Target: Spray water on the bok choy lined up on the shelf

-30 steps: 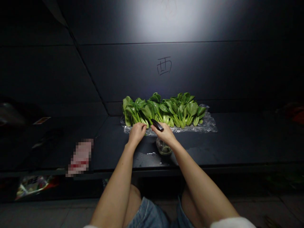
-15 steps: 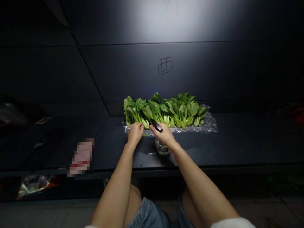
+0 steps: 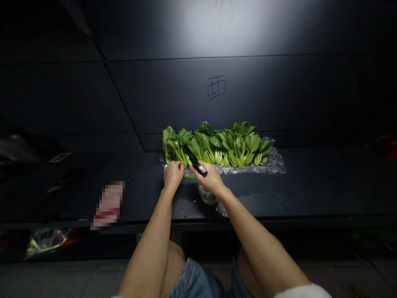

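Several heads of leafy bok choy (image 3: 228, 145) stand in a row against the dark wall, pale stems toward me. Beneath them lies crumpled clear plastic wrap (image 3: 274, 163). My right hand (image 3: 211, 178) is wrapped round a spray bottle (image 3: 207, 195) with a black spray head and a clear body. Its black head points at the stems on the left side of the row. My left hand (image 3: 173, 174) is closed just in front of the leftmost stems, at the plastic's edge. What its fingers hold, if anything, is hidden.
Water drops dot the dark shelf (image 3: 248, 198) around the bottle. A blurred-out pinkish packet (image 3: 108, 205) lies at the left. Below the shelf edge is a colourful bag (image 3: 48, 240). A character is drawn on the wall (image 3: 155, 91) behind.
Both hands have shifted slightly left, the right one more, carrying the spray bottle along. The bok choy stays in place.
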The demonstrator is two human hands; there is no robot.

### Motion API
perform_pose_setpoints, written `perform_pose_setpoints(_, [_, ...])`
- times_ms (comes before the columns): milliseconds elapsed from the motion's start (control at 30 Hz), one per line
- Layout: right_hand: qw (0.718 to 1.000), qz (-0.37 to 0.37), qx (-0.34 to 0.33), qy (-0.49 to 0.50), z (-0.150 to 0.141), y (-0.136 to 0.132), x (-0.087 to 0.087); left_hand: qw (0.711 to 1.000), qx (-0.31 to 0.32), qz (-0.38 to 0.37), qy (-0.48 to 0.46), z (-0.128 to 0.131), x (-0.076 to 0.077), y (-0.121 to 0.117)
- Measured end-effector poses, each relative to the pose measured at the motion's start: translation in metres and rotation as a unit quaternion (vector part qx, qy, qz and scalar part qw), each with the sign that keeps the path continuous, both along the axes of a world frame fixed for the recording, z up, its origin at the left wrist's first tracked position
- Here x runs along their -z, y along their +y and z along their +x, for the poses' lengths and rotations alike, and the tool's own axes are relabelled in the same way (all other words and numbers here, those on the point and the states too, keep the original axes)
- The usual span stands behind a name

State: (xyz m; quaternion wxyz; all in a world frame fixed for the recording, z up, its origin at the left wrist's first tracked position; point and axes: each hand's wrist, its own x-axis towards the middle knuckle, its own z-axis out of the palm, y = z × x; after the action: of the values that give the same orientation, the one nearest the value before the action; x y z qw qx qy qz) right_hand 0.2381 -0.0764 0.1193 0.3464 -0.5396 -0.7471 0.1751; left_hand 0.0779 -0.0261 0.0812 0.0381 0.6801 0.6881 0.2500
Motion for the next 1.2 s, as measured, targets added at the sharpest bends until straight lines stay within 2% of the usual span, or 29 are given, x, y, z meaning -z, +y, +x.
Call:
perform_pose_setpoints(233, [0.999,0.002,-0.033,-0.02,-0.009,-0.002,0.002,0.999,-0.032,-0.02,-0.006,-0.005,0.0,-0.001])
perform_pose_setpoints(600, [0.999,0.012,-0.046,-0.023,-0.018,-0.007,0.0,0.998,-0.061,-0.025,0.011,-0.016,0.004,-0.004])
perform_pose_setpoints(800, [0.997,0.01,-0.07,-0.033,-0.018,-0.007,0.003,0.997,-0.057,-0.039,0.017,-0.017,0.004,-0.004])
perform_pose_setpoints(1000, [0.997,-0.024,-0.052,-0.057,-0.017,-0.009,0.001,0.998,-0.053,-0.038,0.017,-0.018,0.005,-0.003])
perform_pose_setpoints(1200, [0.996,-0.023,-0.051,-0.063,-0.011,-0.01,-0.001,0.999,-0.045,-0.026,0.015,-0.016,0.004,-0.003])
